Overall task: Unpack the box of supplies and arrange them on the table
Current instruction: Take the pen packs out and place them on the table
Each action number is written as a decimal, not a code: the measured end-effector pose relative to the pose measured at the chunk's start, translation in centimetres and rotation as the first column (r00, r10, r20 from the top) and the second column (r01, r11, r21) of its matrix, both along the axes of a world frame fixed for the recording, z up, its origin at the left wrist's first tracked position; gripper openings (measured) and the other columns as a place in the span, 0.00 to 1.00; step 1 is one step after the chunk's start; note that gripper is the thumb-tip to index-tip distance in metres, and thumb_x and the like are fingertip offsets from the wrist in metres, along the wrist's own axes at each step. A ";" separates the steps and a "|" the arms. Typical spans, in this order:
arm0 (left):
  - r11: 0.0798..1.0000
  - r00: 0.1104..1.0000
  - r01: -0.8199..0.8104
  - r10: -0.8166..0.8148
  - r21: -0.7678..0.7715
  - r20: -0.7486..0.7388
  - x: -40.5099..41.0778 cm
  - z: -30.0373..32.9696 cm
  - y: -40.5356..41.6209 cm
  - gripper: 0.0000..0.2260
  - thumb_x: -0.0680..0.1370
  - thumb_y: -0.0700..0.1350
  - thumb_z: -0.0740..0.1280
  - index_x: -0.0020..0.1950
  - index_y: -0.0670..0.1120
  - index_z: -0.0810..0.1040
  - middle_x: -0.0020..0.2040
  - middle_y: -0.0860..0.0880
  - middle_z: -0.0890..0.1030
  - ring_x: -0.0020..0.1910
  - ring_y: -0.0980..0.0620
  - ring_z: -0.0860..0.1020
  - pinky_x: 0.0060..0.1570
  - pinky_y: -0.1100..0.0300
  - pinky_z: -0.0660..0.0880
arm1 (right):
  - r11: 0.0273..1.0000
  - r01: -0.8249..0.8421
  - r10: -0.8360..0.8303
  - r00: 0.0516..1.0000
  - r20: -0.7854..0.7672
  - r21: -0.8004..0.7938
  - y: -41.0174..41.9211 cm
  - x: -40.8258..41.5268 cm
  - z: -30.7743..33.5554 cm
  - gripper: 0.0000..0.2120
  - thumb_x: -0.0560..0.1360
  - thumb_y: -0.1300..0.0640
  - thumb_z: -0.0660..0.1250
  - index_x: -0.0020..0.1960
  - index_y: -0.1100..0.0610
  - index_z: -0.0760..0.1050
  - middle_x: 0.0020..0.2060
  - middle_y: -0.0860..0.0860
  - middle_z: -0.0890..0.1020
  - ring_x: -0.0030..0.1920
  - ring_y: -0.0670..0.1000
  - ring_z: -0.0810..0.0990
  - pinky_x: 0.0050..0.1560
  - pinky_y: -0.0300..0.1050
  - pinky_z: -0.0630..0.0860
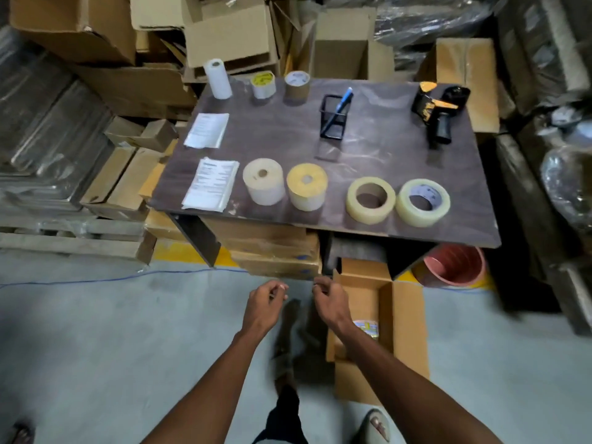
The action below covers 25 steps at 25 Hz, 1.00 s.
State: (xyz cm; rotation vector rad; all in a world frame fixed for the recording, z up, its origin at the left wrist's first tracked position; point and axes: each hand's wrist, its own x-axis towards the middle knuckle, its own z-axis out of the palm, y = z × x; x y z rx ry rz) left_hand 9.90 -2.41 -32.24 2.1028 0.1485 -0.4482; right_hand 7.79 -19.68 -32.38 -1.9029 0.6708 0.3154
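Hands hang loosely curled, left (267,298) and right (330,301), holding nothing. Beyond them stands the tabletop (368,149); beside the right sits an opened box (407,318).

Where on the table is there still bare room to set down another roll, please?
The widest bare patch on the table lies between the pen holder and the tape dispenser, above the two clear tape rolls. A smaller patch lies between the upper paper stack and the pen holder. The front row is crowded.

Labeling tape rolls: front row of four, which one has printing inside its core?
The clear tape roll at the right end of the front row: its core shows dark printed text on pale card. The roll beside it has a plain brown core.
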 end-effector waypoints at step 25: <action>0.966 0.922 0.225 -0.168 0.130 -0.349 -9.2 -32.9 -26.7 0.07 0.81 0.45 0.65 0.55 0.48 0.82 0.50 0.52 0.81 0.46 0.53 0.79 0.43 0.64 0.76 | 0.980 -0.180 0.148 0.947 -0.284 -0.090 -21.7 -15.0 -33.6 0.15 0.80 0.59 0.64 0.64 0.63 0.77 0.59 0.60 0.82 0.60 0.60 0.80 0.52 0.41 0.71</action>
